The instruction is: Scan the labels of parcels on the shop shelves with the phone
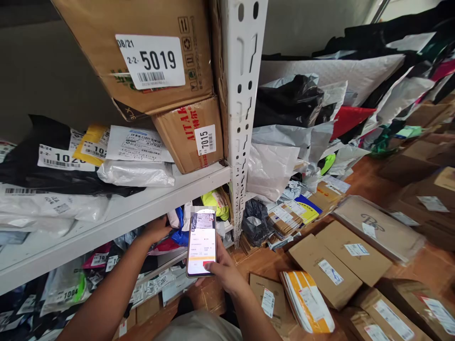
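My right hand grips a smartphone upright, its lit screen facing me and the thumb resting near the bottom of the screen. My left hand reaches under the white shelf board into the lower shelf. Its fingers lie among soft parcels there, against a red and blue bag; the fingertips are hidden, so I cannot see whether they hold anything. A yellow-green packet sits just behind the phone.
A white perforated shelf post stands in the middle. Cardboard boxes labelled 5019 and 7015 rest on the shelf, beside black and white mailer bags. Bags pile up at the right, and several boxes cover the wooden floor.
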A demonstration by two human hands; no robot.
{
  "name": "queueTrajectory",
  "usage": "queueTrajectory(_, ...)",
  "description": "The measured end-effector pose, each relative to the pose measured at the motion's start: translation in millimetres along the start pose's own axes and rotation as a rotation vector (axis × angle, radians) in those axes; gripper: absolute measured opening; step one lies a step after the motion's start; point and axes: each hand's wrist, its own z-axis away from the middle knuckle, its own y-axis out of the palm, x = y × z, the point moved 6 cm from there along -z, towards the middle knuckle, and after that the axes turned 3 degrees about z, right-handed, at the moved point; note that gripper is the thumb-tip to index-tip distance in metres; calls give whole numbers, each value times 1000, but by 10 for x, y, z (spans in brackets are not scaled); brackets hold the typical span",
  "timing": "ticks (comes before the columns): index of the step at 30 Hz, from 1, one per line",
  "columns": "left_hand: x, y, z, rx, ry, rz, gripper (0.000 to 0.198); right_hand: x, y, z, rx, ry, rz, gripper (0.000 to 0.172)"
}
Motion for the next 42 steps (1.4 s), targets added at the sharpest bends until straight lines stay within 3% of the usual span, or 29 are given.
queueTrajectory(27, -29, 22, 9, 3, 32, -4, 59, -17, -25, -6, -28, 24, 28, 95)
queueTrajectory(42, 1, 56, -21, 0, -1, 13, 59, -10, -25, -20, -27, 17, 59, 87)
